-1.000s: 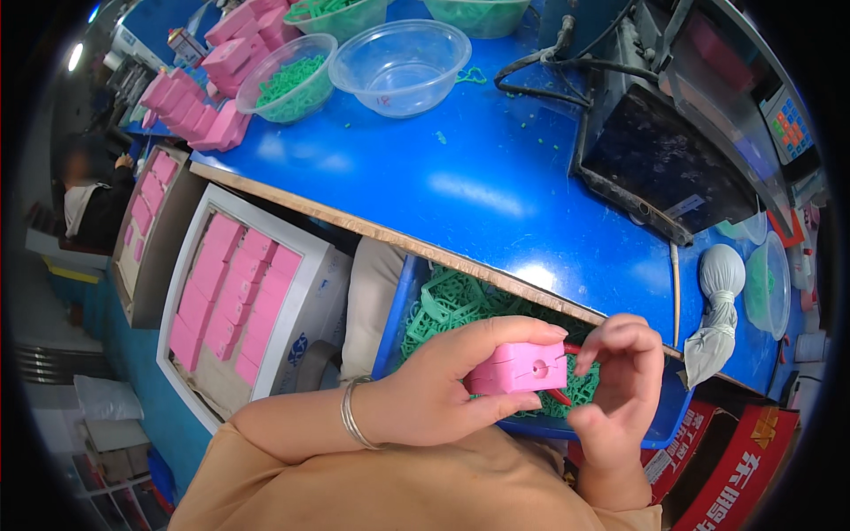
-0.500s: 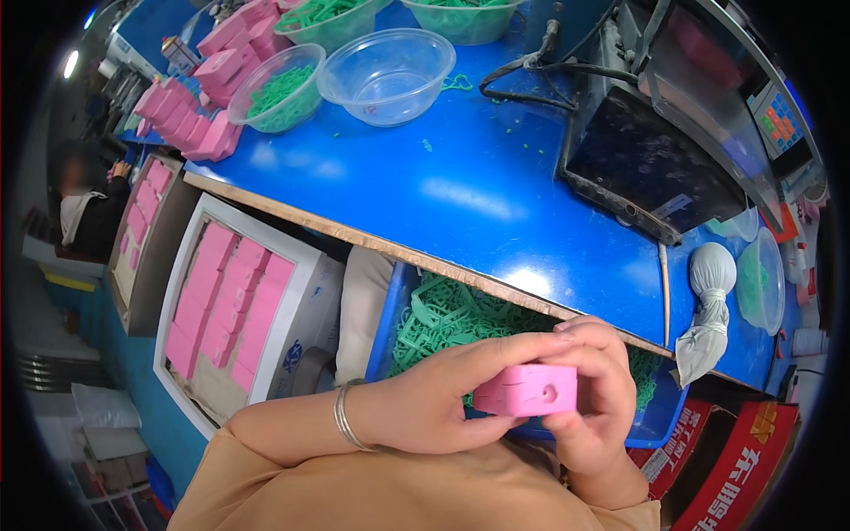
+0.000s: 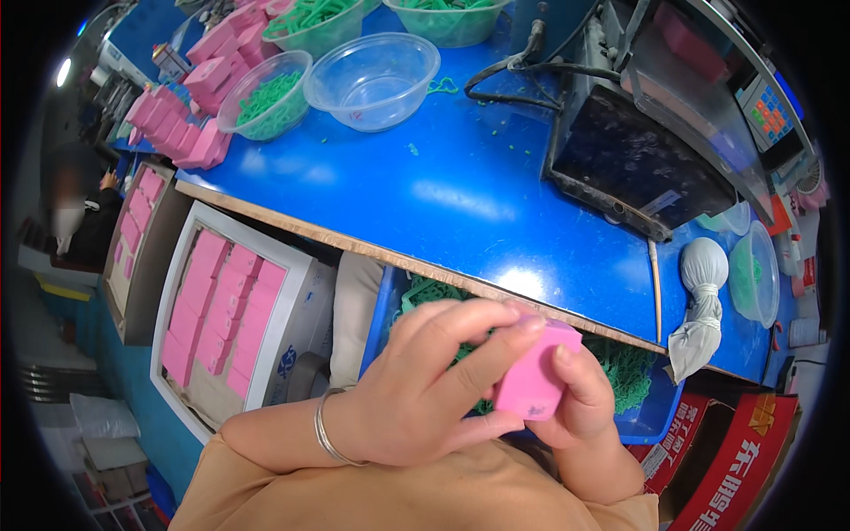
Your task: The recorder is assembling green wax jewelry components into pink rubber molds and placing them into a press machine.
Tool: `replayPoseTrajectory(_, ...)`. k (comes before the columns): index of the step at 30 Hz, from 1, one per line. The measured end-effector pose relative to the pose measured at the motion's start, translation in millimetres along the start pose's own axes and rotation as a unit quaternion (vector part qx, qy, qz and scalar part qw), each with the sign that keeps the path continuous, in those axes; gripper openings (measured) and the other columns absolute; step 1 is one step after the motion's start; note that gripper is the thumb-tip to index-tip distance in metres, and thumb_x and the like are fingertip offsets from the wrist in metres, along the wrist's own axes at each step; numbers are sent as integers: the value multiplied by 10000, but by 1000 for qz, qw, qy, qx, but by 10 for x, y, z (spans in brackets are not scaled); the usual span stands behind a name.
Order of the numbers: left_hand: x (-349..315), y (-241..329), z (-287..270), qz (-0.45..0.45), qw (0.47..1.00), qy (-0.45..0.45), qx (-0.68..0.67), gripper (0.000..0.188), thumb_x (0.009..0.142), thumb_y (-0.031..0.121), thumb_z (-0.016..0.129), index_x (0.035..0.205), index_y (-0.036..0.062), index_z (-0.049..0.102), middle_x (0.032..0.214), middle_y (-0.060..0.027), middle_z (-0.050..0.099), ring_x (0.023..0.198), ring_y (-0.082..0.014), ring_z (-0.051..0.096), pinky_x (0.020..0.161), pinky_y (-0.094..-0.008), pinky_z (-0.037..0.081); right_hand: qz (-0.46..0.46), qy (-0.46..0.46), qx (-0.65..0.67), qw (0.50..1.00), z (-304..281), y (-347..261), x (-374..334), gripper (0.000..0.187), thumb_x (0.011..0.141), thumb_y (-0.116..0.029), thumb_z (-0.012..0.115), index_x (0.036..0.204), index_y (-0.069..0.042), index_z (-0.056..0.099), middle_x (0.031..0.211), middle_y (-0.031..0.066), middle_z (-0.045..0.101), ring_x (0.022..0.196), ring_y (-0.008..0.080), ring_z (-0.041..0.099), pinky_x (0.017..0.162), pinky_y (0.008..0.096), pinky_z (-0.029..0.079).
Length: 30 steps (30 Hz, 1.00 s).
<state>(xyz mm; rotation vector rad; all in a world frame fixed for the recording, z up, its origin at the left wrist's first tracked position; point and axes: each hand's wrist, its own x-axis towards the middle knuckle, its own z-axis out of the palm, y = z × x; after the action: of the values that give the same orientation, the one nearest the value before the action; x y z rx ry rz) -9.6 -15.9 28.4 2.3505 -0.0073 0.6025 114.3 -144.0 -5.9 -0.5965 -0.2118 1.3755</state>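
Between my two hands is a pink block [image 3: 538,372], tilted, with a small dark mark near its lower end. My left hand [image 3: 443,372] has its fingers along the block's upper left side and its thumb by the lower edge. My right hand [image 3: 580,394] grips the block from the right, thumb lying over its face; its other fingers are mostly hidden behind. Below the hands sits a blue bin [image 3: 375,332] of green plastic scraps [image 3: 624,376], partly covered by my hands and arms.
A blue table [image 3: 372,181] with a wooden edge spans the view. Clear bowls, one holding green pieces [image 3: 270,99], and stacked pink blocks [image 3: 164,124] stand far left. A box [image 3: 292,327] of pink blocks is at left. A dark machine [image 3: 646,155] and grey cloth bundle [image 3: 704,283] stand right.
The pink block has been turned, from its end with a round hole facing me to a broad face with a mark. My left fingers have shifted onto its upper side.
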Motion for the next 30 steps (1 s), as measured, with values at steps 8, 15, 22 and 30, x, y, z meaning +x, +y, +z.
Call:
replayPoseTrajectory(8, -19, -38, 145, 90, 980, -6, 180, 655, 625, 409, 729, 1148, 131, 448, 1221, -162, 405, 1098, -348, 428, 923, -477, 309, -160, 5, -289, 944, 118, 228, -98, 494, 828, -121, 572, 1242, 43, 357, 1143, 115, 491, 1068, 167, 463, 920, 306, 362)
replayPoseTrajectory(15, -73, -32, -180, -208, 875, 106, -424, 591, 721, 286, 699, 1162, 12, 416, 1102, -179, 487, 975, -324, 514, 838, -416, 424, -264, -5, -271, 926, 233, -440, -66, 680, 854, -365, 501, 1325, 42, 227, 1282, 190, 381, 1147, 272, 428, 937, 372, 363)
replayPoseTrajectory(22, -103, -74, -210, -336, 576, 205, -716, 461, 834, 413, 542, 1132, 66, 477, 1027, -141, 549, 757, -209, 531, 625, -338, 432, -179, 89, -100, 975, 291, -1522, 20, 598, 905, -461, 316, 981, 74, 573, 706, 176, 622, 418, 150, 466, 409, 213, 347)
replayPoseTrajectory(30, -13, 84, -263, -243, 840, 287, -392, 878, 631, 243, 764, 1309, -7, 266, 1042, -106, 485, 834, -164, 510, 666, -268, 445, -220, -6, -219, 951, 226, -879, -467, 457, 864, -183, 424, 1217, 106, 398, 967, 301, 578, 590, 242, 615, 470, 269, 459)
